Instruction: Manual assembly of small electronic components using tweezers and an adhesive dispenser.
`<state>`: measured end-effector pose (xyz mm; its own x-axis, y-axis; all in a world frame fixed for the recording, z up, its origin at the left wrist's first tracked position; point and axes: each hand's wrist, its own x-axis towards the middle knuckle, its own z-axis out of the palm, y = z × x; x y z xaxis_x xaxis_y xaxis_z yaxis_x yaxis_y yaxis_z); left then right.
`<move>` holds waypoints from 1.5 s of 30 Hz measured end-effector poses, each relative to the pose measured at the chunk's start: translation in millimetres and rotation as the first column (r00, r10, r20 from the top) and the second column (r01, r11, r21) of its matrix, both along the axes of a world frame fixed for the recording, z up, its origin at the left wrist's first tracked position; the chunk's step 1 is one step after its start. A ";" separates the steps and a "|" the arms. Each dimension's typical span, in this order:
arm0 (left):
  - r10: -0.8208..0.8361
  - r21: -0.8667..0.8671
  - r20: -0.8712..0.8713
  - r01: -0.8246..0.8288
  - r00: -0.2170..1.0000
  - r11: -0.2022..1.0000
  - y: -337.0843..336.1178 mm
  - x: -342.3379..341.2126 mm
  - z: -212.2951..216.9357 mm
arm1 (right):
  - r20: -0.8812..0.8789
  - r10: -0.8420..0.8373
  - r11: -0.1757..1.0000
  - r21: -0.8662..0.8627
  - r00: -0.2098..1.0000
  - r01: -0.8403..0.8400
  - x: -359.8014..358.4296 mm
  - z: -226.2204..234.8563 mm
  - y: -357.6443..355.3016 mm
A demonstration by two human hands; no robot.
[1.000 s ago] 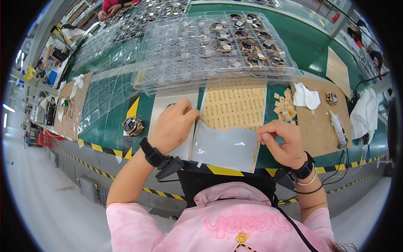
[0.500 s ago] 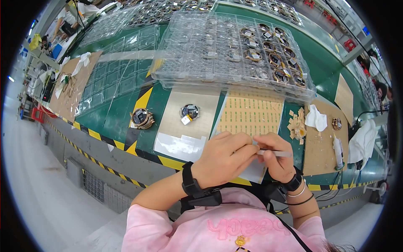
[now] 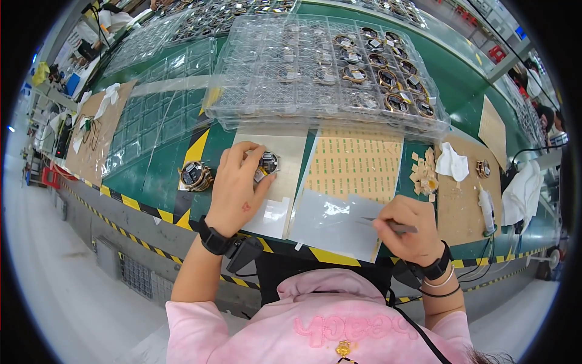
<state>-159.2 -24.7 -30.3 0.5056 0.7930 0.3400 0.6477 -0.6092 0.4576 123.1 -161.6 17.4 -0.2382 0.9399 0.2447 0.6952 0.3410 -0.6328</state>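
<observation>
My left hand [image 3: 238, 188] reaches onto the metal-coloured plate [image 3: 292, 145], thumb and fingers closed around a round watch module [image 3: 267, 161] with a small white-and-yellow part at its edge. The hand hides part of that module. In my right hand [image 3: 412, 227] is a pair of dark tweezers [image 3: 405, 229], its thin tips pointing left above the pale sheet [image 3: 330, 229]. That pale sheet overlaps the lower part of a tan adhesive sheet [image 3: 354, 159] with rows of green marks. To the left of my left hand rests a gold-rimmed stack of round modules [image 3: 195, 176].
Clear plastic trays [image 3: 273, 100] holding several round modules are stacked behind. At right lie tan paper scraps [image 3: 424, 173], a white cloth [image 3: 452, 162], a small gold-rimmed part [image 3: 482, 168] and a white tube [image 3: 487, 211] on a brown board [image 3: 461, 215]. Striped tape [image 3: 330, 256] marks the table's front edge.
My hands were together over the pale sheet and are now apart. The left has moved left onto the round module; the right keeps the tweezers, now lowered towards the sheet.
</observation>
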 end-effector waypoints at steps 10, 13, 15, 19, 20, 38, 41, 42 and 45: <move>0.018 -0.271 0.352 0.084 0.936 0.959 -1.1 12.0 3.5 | -0.187 -0.095 0.981 -0.183 0.978 0.061 9.6 -11.7 -3.2; 0.051 -0.389 0.551 0.203 0.833 0.898 -4.5 31.0 5.4 | -0.347 -0.097 0.984 -0.173 0.933 0.038 13.8 -15.6 2.7; 0.104 -0.455 0.717 0.349 0.690 0.819 -6.6 42.5 10.6 | -0.487 -0.178 0.967 -0.247 0.855 0.060 11.8 -11.8 6.6; 0.221 -0.771 0.582 0.444 0.783 0.456 -3.7 56.1 35.4 | -0.746 -0.336 0.922 -0.385 0.575 0.039 12.5 -1.0 18.5; 0.220 -0.774 0.580 0.448 0.784 0.446 -2.3 60.7 35.5 | -0.783 -0.329 0.927 -0.373 0.527 0.024 14.5 1.5 23.0; -0.179 -0.546 0.575 0.538 0.798 0.642 7.4 99.0 -18.0 | -0.467 -0.142 0.990 -0.072 0.873 0.122 11.5 -34.4 47.8; -0.227 -0.514 0.549 0.539 0.805 0.667 6.9 95.7 -21.0 | -0.442 -0.194 0.980 -0.130 0.876 0.151 3.7 -30.0 45.0; -0.238 -0.523 0.531 0.536 0.813 0.663 6.3 94.9 -20.4 | -0.442 -0.201 0.978 -0.141 0.874 0.154 3.2 -32.3 45.2; -0.254 -0.524 0.514 0.534 0.820 0.664 7.5 93.7 -22.0 | -0.342 -0.147 0.988 -0.017 0.928 0.150 1.6 -38.2 45.4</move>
